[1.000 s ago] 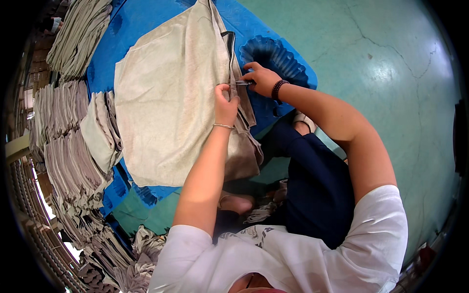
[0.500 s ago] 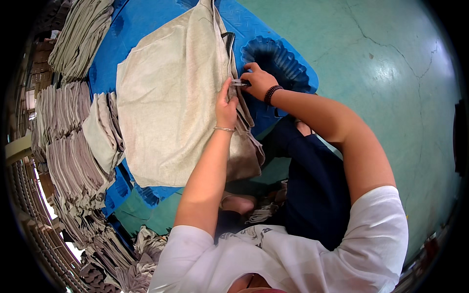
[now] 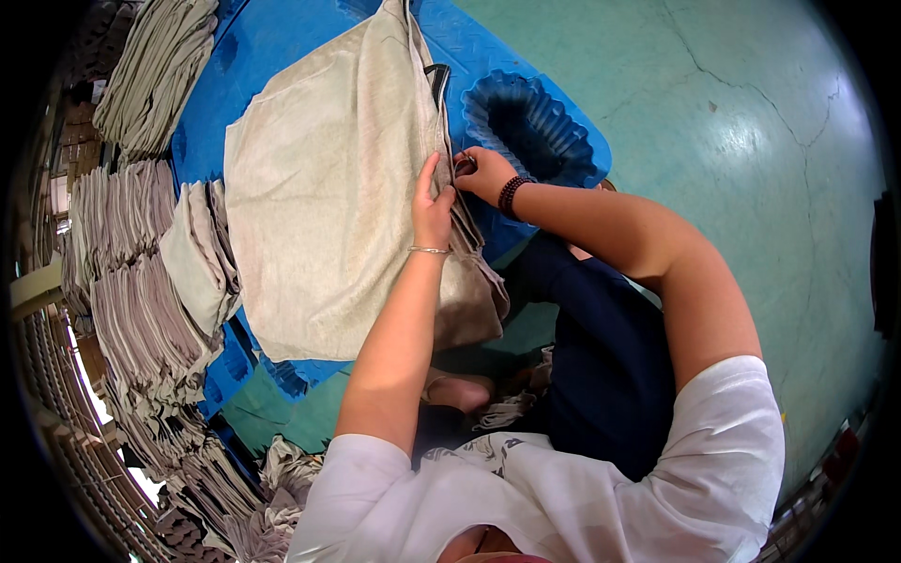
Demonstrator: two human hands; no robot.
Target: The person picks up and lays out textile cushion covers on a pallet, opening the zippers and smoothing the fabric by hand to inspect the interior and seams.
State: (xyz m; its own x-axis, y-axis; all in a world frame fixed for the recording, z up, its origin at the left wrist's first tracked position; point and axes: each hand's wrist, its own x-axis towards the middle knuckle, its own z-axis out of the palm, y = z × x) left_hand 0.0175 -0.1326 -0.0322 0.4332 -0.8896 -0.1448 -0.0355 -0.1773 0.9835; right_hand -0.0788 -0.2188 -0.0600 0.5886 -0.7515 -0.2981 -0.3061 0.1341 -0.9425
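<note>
A stack of beige fabric pieces (image 3: pixel 319 188) lies on a blue ribbed plastic pallet (image 3: pixel 582 108), its layered edge toward the right. At that edge is my left hand (image 3: pixel 433 211), index finger stretched up along the cloth and thumb on the layers, gripping them; its other fingers are mostly hidden. Close beside it, my right hand (image 3: pixel 488 176) is closed round a small dark-handled pair of snips (image 3: pixel 465 165), held against the fabric edge. The blades are mostly hidden now. A dark strip (image 3: pixel 438 83) shows between the layers farther up.
Folded beige fabric (image 3: pixel 197 244) and several tall stacks of cloth (image 3: pixel 141 310) stand along the left. A moulded hollow (image 3: pixel 530 127) sinks into the pallet at right. My bent leg in dark trousers (image 3: pixel 601 366) is below it, over the green floor (image 3: pixel 751 216).
My right hand has moved slightly down and in toward the fabric edge, and the snips have turned so their blades show less. My left hand has barely moved.
</note>
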